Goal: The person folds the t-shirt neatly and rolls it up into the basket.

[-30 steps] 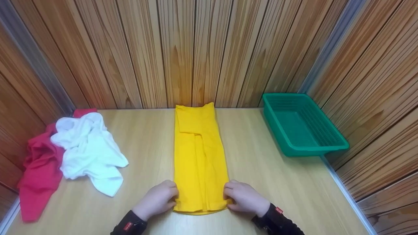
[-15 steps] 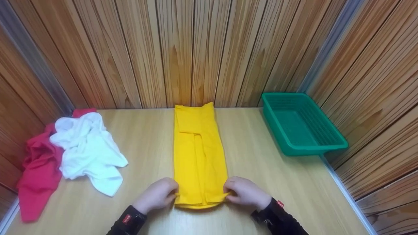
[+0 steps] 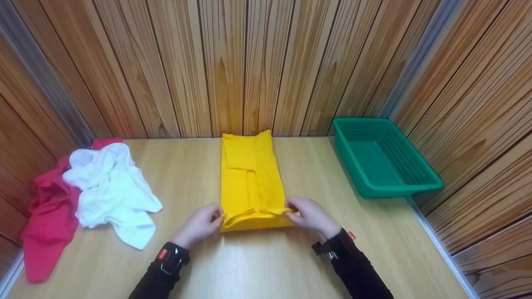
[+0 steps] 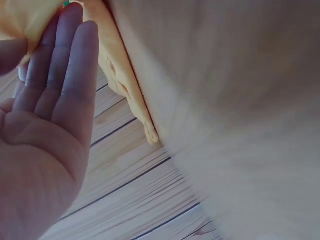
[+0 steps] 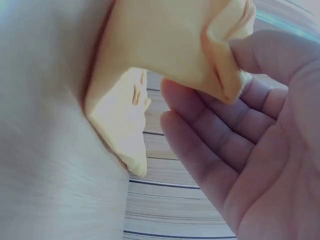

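A yellow long-sleeved shirt [image 3: 253,178], folded into a narrow strip, lies in the middle of the table with one sleeve showing on top. My left hand [image 3: 199,224] pinches the left corner of its near end, and my right hand [image 3: 311,216] pinches the right corner. Between them the hem is raised off the table and turned toward the far side. In the right wrist view, the thumb presses the yellow cloth [image 5: 165,40] against the fingers. The left wrist view shows the cloth [image 4: 117,65] at the thumb and fingertips, the other fingers fairly straight.
A crumpled white garment [image 3: 116,191] lies over a red garment [image 3: 54,220] at the left. At the back right stands a green plastic basket [image 3: 365,189]. Wood-panelled walls [image 3: 232,66] enclose the table [image 3: 257,265] at the back and sides.
Both hands have lifted the shirt's near end by its corners and moved it away from the front edge, so the strip looks shorter. The basket and other garments have stayed put.
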Available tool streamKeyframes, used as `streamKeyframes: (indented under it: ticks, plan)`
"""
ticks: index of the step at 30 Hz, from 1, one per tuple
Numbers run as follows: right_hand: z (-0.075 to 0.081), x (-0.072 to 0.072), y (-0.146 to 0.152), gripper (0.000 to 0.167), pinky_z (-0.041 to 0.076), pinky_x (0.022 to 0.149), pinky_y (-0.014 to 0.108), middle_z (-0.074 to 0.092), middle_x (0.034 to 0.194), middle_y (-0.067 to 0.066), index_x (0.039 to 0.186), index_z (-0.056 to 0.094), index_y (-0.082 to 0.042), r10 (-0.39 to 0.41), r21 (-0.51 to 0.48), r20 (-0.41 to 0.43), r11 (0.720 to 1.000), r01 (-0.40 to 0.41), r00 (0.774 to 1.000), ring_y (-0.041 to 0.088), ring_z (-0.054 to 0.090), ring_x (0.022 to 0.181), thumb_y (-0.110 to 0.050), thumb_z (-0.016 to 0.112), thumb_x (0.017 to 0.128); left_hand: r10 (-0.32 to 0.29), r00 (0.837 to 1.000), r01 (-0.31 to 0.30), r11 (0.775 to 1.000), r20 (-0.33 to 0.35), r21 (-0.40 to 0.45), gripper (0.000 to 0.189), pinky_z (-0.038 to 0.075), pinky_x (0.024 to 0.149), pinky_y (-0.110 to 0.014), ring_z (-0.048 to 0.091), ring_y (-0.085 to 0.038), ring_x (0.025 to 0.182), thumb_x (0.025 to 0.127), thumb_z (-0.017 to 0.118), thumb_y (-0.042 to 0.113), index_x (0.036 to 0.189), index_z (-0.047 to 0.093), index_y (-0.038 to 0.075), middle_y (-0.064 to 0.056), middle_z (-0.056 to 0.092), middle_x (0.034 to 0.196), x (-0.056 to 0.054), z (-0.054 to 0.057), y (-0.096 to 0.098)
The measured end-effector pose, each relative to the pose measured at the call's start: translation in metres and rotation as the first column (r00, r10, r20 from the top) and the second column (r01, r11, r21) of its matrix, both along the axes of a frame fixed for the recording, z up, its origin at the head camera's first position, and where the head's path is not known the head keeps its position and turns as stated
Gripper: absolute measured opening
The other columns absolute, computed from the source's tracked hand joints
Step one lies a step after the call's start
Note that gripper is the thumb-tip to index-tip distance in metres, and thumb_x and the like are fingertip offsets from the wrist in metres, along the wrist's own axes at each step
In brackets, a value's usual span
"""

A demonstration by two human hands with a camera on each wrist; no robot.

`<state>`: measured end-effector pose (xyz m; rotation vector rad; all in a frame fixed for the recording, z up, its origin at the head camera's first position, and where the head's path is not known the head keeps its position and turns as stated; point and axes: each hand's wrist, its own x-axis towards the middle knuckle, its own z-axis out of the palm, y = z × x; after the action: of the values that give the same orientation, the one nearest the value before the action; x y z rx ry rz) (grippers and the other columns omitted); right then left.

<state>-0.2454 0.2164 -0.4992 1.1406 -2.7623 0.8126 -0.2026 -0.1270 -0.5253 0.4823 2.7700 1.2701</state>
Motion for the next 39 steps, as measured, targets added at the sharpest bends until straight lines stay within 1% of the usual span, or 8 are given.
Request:
streamKeyframes:
  ticks: [4, 10, 14, 18, 23, 33, 36, 39]
  plan:
    - [-0.001, -0.019, -0.007, 0.012, 0.052, 0.073, 0.035, 0.058, 0.083, -0.002, 0.093, 0.059, -0.01, -0.05, -0.016, 0.004, 0.999, 0.05, 0.999, 0.016, 0.055, 0.077, -0.014, 0.07, 0.092, 0.075, 0.996, -0.078, 0.995, 0.055, 0.058, 0.007, 0.048, 0.067, -0.034, 0.054, -0.017, 0.071, 0.091, 0.065, 0.004, 0.093, 0.059, 0.007, -0.001, 0.059, 0.08, -0.013, -0.003, -0.001]
    - [-0.006, -0.04, -0.015, 0.012, 0.049, 0.07, 0.035, 0.057, 0.082, -0.002, 0.094, 0.059, -0.01, -0.117, -0.024, 0.018, 0.993, 0.117, 0.993, 0.016, 0.053, 0.074, -0.014, 0.07, 0.091, 0.14, 0.978, -0.156, 0.983, 0.155, 0.096, 0.006, 0.046, 0.061, -0.031, 0.054, -0.019, 0.068, 0.094, 0.065, 0.008, 0.095, 0.059, 0.007, -0.004, 0.057, 0.079, -0.028, -0.006, -0.001]
    - [-0.009, -0.048, -0.019, 0.012, 0.049, 0.07, 0.036, 0.057, 0.083, -0.001, 0.095, 0.059, -0.009, -0.151, -0.034, 0.038, 0.988, 0.152, 0.988, 0.018, 0.053, 0.075, -0.014, 0.069, 0.092, 0.18, 0.97, -0.198, 0.975, 0.164, 0.102, 0.007, 0.046, 0.061, -0.032, 0.053, -0.02, 0.068, 0.094, 0.064, 0.009, 0.097, 0.059, 0.006, -0.005, 0.056, 0.08, -0.034, -0.007, 0.0]
    - [-0.013, -0.052, -0.021, 0.014, 0.053, 0.081, 0.038, 0.064, 0.096, 0.005, 0.104, 0.061, -0.008, -0.215, -0.051, 0.094, 0.974, 0.221, 0.972, 0.021, 0.06, 0.088, -0.017, 0.067, 0.095, 0.208, 0.971, -0.219, 0.971, 0.116, 0.095, 0.015, 0.051, 0.068, -0.036, 0.056, -0.022, 0.075, 0.094, 0.063, 0.007, 0.107, 0.059, 0.0, -0.007, 0.059, 0.087, -0.036, -0.01, 0.002]
    - [-0.017, -0.053, -0.019, 0.026, 0.049, 0.096, 0.043, 0.065, 0.113, 0.01, 0.116, 0.062, -0.005, -0.277, -0.03, 0.105, 0.959, 0.281, 0.955, 0.026, 0.061, 0.106, -0.02, 0.066, 0.096, 0.246, 0.968, -0.249, 0.968, 0.051, 0.041, 0.03, 0.051, 0.089, -0.044, 0.061, -0.027, 0.097, 0.093, 0.062, 0.01, 0.12, 0.059, -0.002, -0.012, 0.063, 0.104, -0.036, -0.01, 0.002]
    - [-0.02, -0.051, -0.015, 0.024, 0.049, 0.095, 0.042, 0.065, 0.111, 0.01, 0.115, 0.065, -0.004, -0.241, -0.001, 0.043, 0.971, 0.241, 0.97, 0.027, 0.061, 0.106, -0.017, 0.067, 0.095, 0.253, 0.967, -0.254, 0.967, -0.033, -0.033, 0.029, 0.05, 0.091, -0.047, 0.062, -0.03, 0.099, 0.092, 0.064, 0.01, 0.118, 0.061, -0.003, -0.014, 0.065, 0.104, -0.031, -0.007, 0.002]
    - [-0.02, -0.047, -0.014, 0.026, 0.047, 0.097, 0.044, 0.066, 0.113, 0.011, 0.116, 0.065, -0.003, -0.214, 0.016, 0.023, 0.977, 0.213, 0.977, 0.028, 0.061, 0.107, -0.017, 0.067, 0.095, 0.229, 0.97, -0.236, 0.968, -0.084, -0.083, 0.028, 0.049, 0.092, -0.049, 0.062, -0.033, 0.102, 0.092, 0.065, 0.01, 0.117, 0.062, -0.003, -0.017, 0.066, 0.106, -0.027, -0.005, 0.004]
    - [-0.019, -0.042, -0.014, 0.026, 0.047, 0.097, 0.046, 0.066, 0.112, 0.012, 0.116, 0.065, -0.002, -0.16, 0.035, -0.018, 0.986, 0.16, 0.987, 0.03, 0.061, 0.108, -0.015, 0.067, 0.094, 0.162, 0.973, -0.188, 0.971, -0.166, -0.149, 0.028, 0.048, 0.094, -0.051, 0.061, -0.037, 0.105, 0.091, 0.066, 0.007, 0.116, 0.062, -0.006, -0.021, 0.065, 0.109, -0.022, -0.005, 0.007]
